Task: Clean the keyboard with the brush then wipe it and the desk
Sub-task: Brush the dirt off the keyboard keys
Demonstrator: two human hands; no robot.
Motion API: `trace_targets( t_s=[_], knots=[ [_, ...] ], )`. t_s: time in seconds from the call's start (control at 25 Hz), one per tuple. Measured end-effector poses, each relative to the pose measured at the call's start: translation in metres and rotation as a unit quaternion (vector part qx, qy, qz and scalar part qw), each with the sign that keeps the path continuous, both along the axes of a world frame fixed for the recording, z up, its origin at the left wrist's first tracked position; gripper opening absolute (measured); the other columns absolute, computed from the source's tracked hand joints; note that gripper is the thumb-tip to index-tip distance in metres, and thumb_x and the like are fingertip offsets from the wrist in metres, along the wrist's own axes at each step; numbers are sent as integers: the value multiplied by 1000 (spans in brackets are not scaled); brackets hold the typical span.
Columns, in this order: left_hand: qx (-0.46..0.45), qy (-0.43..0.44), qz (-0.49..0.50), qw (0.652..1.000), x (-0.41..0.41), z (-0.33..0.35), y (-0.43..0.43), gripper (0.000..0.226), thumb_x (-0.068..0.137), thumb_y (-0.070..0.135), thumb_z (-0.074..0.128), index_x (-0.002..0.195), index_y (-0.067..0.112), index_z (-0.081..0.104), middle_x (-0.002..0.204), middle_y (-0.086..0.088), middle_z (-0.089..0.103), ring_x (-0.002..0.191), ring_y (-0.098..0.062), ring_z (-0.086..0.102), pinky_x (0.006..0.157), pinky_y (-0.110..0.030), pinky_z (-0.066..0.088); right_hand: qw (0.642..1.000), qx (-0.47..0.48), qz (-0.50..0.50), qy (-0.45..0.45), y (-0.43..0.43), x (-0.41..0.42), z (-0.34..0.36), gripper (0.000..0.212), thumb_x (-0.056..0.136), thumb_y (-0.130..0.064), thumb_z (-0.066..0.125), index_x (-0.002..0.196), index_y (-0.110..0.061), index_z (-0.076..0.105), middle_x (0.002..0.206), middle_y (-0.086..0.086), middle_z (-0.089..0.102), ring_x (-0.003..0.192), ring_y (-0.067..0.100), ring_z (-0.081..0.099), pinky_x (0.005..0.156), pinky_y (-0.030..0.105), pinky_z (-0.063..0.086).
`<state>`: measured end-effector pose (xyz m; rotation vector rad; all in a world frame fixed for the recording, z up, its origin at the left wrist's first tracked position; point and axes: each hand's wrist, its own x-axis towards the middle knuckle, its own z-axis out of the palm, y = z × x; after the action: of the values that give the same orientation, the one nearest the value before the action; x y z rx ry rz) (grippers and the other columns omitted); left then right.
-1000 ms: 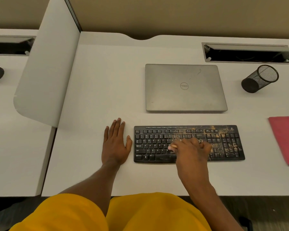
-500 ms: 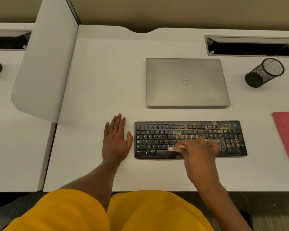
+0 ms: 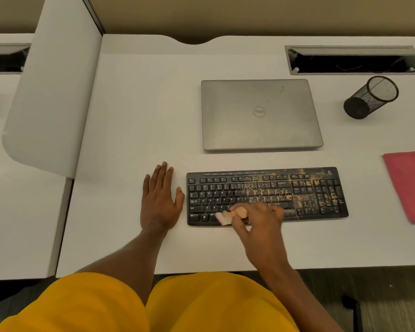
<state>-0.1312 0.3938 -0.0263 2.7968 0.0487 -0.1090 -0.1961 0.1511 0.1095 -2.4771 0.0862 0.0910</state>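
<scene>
So the right hand [image 3: 256, 224] has dragged the brush [image 3: 227, 216] down from the middle rows to the bottom row of the keyboard [image 3: 316, 192], a bit further left than a second ago, fingers curled round the handle. Left hand [image 3: 159, 202] hasn't budged, fingers straight and flat on the bench [image 3: 120, 116] just beside the keyboard's left end. The right half's still covered in crumbs, so brushing isn't nearly done imo. Red cloth [image 3: 410, 183] sits unused off right.
</scene>
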Motion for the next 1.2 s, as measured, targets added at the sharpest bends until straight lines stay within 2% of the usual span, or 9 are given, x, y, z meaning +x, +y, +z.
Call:
trace_targets(
  t_s=[0.08, 0.24, 0.44, 0.56, 0.64, 0.8, 0.92, 1.08, 1.2],
  knots=[
    [0, 0, 1, 1000, 0, 0, 0, 69, 105, 47, 33, 167, 19, 21, 177, 1, 10, 163, -12, 0, 133, -42, 3, 998, -25, -58, -30, -24, -6, 0, 12, 97, -32, 61, 97, -26, 71, 80, -14, 53, 88, -10, 34, 83, 37, 26],
    [-1, 2, 5, 1000, 0, -1, 0, 69, 105, 47, 33, 167, 20, 21, 177, 2, 9, 163, -11, -1, 133, -42, 3, 990, -65, -111, -55, -46, -20, -4, 13, 93, -32, 58, 98, -25, 68, 82, -12, 61, 85, 9, 51, 91, 35, 26],
    [7, 0, 4, 1000, 0, 1, -1, 69, 105, 46, 33, 167, 19, 22, 177, 2, 10, 163, -11, -1, 133, -41, 3, 997, 54, 2, -62, 5, -22, -16, 14, 92, -30, 58, 99, -25, 70, 87, -15, 63, 91, -1, 45, 87, 30, 29],
    [12, 2, 8, 1000, 0, 0, -1, 69, 106, 47, 33, 167, 21, 20, 177, 3, 8, 162, -10, -3, 133, -38, 0, 993, -9, 97, -60, 11, -25, -25, 16, 99, -29, 54, 104, -27, 69, 87, -13, 64, 88, 5, 48, 90, 34, 32],
    [9, 2, 6, 1000, 0, 0, -1, 69, 106, 47, 33, 168, 21, 20, 177, 3, 8, 162, -10, -3, 133, -39, 0, 990, -60, 111, -65, -1, -28, -23, 16, 100, -30, 54, 107, -29, 68, 91, -16, 66, 91, 6, 51, 92, 34, 29],
    [4, 1, 4, 1000, 0, 0, -1, 69, 105, 47, 31, 168, 20, 20, 177, 2, 9, 163, -11, -2, 133, -42, 4, 991, -105, 19, -85, -37, -38, -17, 19, 96, -29, 55, 110, -31, 68, 91, -20, 68, 89, 7, 52, 86, 33, 22],
    [7, 3, 6, 1000, -1, 0, -1, 69, 106, 47, 31, 168, 20, 20, 177, 3, 8, 163, -11, -2, 133, -42, 4, 986, -136, -44, -88, -51, -47, -16, 24, 95, -30, 52, 107, -23, 71, 87, -11, 70, 86, 12, 55, 87, 34, 23],
    [10, 7, 4, 1000, 0, -1, -1, 69, 106, 48, 31, 168, 21, 19, 177, 3, 7, 162, -10, -3, 133, -42, 3, 997, 9, -10, -76, -24, -54, -19, 22, 96, -34, 51, 108, -27, 69, 93, -25, 57, 97, -5, 46, 85, 34, 27],
    [9, 5, 4, 1000, 0, -1, -1, 69, 106, 48, 31, 168, 21, 18, 177, 3, 7, 162, -10, -4, 133, -42, 4, 997, 8, 13, -71, -20, -55, -29, 25, 96, -35, 52, 109, -27, 71, 98, -24, 55, 112, -14, 37, 85, 36, 29]
  ],
)
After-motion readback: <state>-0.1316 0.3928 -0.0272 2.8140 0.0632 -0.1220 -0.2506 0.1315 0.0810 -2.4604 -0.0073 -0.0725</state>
